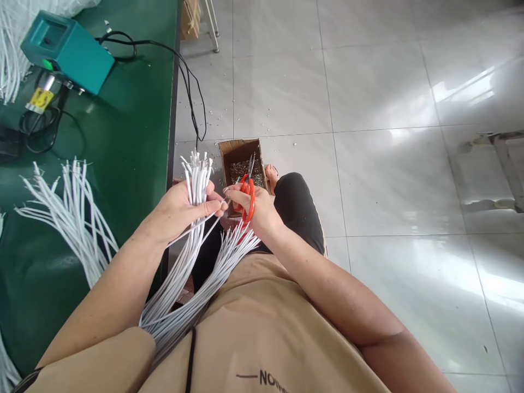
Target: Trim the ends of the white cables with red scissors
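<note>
My left hand (pixel 180 210) is closed around a bundle of white cables (pixel 198 183), whose cut ends point up and away from me. One cable (pixel 213 221) is split off to the right, its end pinched between the fingers of both hands. Red-handled scissors (pixel 248 199) hang in my right hand (pixel 260 210), their blades pointing away from me. That hand's thumb and forefinger meet at the cable's tip, which is too small to make out. A second bunch of white cables (pixel 229 256) lies across my lap, below both hands.
Under my hands, a cardboard box (pixel 241 145) on the tiled floor (pixel 380 180) holds small scraps. On the green table (pixel 135 120) to the left are a teal device (pixel 69 52), coiled black leads and another white cable bunch (pixel 82 224). A black cord (pixel 190 82) droops over the table edge.
</note>
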Motion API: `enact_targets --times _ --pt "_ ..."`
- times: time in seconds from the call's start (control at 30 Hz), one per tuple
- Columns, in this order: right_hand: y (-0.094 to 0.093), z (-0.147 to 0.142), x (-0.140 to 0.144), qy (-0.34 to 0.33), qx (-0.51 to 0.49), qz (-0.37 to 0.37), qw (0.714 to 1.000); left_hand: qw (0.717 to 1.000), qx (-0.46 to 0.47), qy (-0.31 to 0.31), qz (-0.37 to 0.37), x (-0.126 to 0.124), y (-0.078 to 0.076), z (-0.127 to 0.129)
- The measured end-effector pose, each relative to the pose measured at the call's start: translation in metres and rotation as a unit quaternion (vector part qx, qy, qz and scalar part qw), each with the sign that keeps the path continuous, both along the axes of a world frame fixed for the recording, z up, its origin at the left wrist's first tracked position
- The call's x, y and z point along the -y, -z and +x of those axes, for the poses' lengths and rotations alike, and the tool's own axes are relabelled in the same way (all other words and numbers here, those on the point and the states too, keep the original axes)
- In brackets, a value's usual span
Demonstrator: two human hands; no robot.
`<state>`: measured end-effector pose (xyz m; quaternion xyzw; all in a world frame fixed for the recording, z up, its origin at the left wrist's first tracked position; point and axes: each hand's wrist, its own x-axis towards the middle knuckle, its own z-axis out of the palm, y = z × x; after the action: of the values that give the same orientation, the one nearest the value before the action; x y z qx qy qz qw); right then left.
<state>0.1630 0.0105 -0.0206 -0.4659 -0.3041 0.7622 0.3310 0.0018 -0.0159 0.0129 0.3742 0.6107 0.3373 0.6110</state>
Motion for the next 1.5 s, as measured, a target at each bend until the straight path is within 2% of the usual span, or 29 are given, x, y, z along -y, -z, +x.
enact_targets --times 0.1,0.2,0.33,0.4,0.47,0.6,0.7,0.87,0.93,1.0,1.07,1.1,1.17,1.23,1.37,1.5 --pt "-0.003 0.004 0.0 0.025 0.05 0.015 0.998 1.0 0.0 -0.012 -0.016 -0.001 -0.002 0.001" --pt "-0.006 0.007 0.0 0.061 0.041 0.031 0.997 0.999 -0.022 -0.015 -0.027 -0.003 -0.005 0.003" --pt "-0.012 0.007 -0.011 0.085 0.025 0.096 0.991 0.997 -0.028 -0.067 -0.022 -0.004 -0.005 0.007" --pt "-0.016 0.007 -0.021 0.073 0.044 0.131 0.988 0.997 -0.037 -0.066 -0.011 -0.004 -0.003 0.007" --pt "-0.021 0.006 -0.03 0.033 0.068 0.147 0.986 0.997 -0.061 -0.056 0.004 -0.004 -0.001 0.007" --pt "-0.028 0.005 -0.038 -0.035 0.045 0.104 0.993 0.995 -0.088 -0.051 0.019 -0.007 0.0 0.008" --pt "-0.026 0.004 -0.034 -0.033 -0.032 0.062 0.997 0.995 -0.062 -0.073 0.027 -0.013 -0.006 0.011" --pt "-0.014 0.006 -0.026 -0.029 -0.107 0.055 0.992 0.997 0.015 -0.074 0.014 -0.022 -0.01 0.019" --pt "-0.011 0.01 -0.025 -0.029 -0.087 0.069 0.993 0.997 0.018 -0.074 0.01 -0.024 -0.007 0.021" --pt "-0.008 0.018 -0.027 -0.029 -0.004 0.106 0.994 0.996 -0.003 -0.084 0.015 -0.024 -0.003 0.023" --pt "-0.004 0.027 -0.029 -0.063 0.152 0.167 0.972 0.994 -0.036 -0.099 0.026 -0.023 0.0 0.026" --pt "-0.001 0.031 -0.03 -0.095 0.241 0.205 0.944 0.993 -0.051 -0.104 0.03 -0.023 0.001 0.027" --pt "0.004 0.036 -0.031 -0.165 0.378 0.275 0.868 0.99 -0.075 -0.11 0.04 -0.022 0.003 0.029" --pt "0.008 0.038 -0.032 -0.21 0.436 0.321 0.814 0.988 -0.099 -0.112 0.049 -0.021 0.005 0.029" --pt "0.007 0.038 -0.032 -0.248 0.468 0.349 0.773 0.983 -0.137 -0.107 0.058 -0.02 0.011 0.029" --pt "0.001 0.04 -0.036 -0.285 0.48 0.346 0.754 0.975 -0.183 -0.103 0.077 -0.019 0.015 0.029"
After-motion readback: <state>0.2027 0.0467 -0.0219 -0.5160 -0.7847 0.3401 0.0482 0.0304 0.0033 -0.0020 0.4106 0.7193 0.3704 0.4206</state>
